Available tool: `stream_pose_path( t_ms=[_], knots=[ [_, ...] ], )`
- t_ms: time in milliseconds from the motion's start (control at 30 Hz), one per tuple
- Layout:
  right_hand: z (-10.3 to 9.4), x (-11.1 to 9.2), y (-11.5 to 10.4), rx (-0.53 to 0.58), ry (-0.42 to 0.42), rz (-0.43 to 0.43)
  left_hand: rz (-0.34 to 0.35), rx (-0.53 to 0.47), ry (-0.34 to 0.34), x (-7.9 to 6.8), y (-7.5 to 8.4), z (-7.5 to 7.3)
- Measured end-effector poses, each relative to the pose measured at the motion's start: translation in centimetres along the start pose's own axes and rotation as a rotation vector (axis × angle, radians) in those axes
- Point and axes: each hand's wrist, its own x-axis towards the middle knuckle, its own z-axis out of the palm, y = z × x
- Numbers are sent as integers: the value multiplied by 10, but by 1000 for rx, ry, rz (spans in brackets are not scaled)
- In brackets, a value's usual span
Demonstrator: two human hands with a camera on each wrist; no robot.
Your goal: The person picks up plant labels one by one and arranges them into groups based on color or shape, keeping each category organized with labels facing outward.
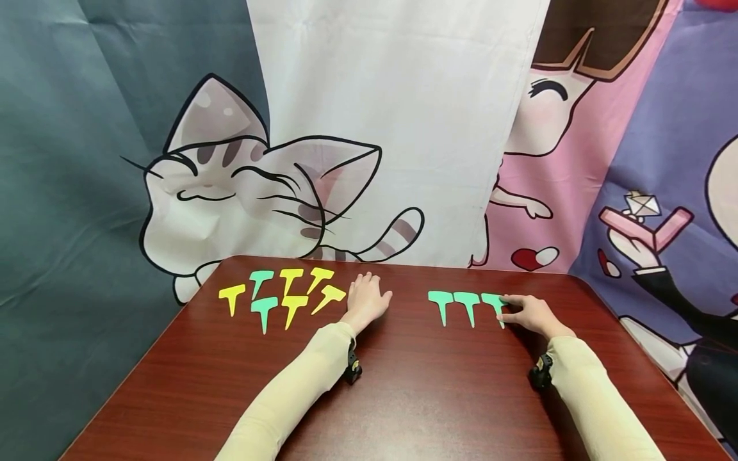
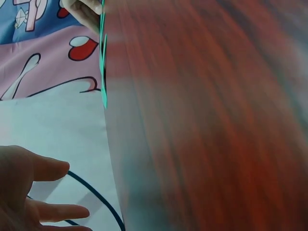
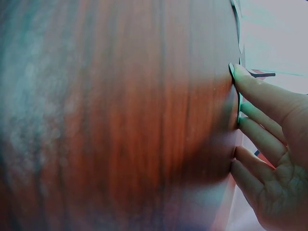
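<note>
Three green T-shaped tags (image 1: 467, 299) in one row on table (image 1: 415, 397). At row's right end: right hand (image 1: 534, 315), thumb and fingertips on last tag (image 1: 492, 299), spread apart across it. Left of row: left hand (image 1: 366, 301), fingers extended, thumb well apart; table contact, can't tell. Farther left of row: five yellow tags (image 1: 294, 301) and two more green tags (image 1: 264, 305), all lying flat.

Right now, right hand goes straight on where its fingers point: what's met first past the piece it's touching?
Likely the middle green T-shaped piece, next in its row; the right hand might pass over it, since height is unclear.
</note>
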Motion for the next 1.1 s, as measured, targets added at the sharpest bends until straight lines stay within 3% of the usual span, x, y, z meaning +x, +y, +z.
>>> stream_pose_path(
  t_ms=[400,700,1100],
  knots=[
    [1,-1,1,8,7,-2,-18,33,25,-9,-34,-17],
    [-1,-1,-1,5,-1,-4,-29,46,52,-15,-59,-39],
    [-1,-1,-3,-10,13,-19,-64,69,41,-21,-93,-55]
  ],
)
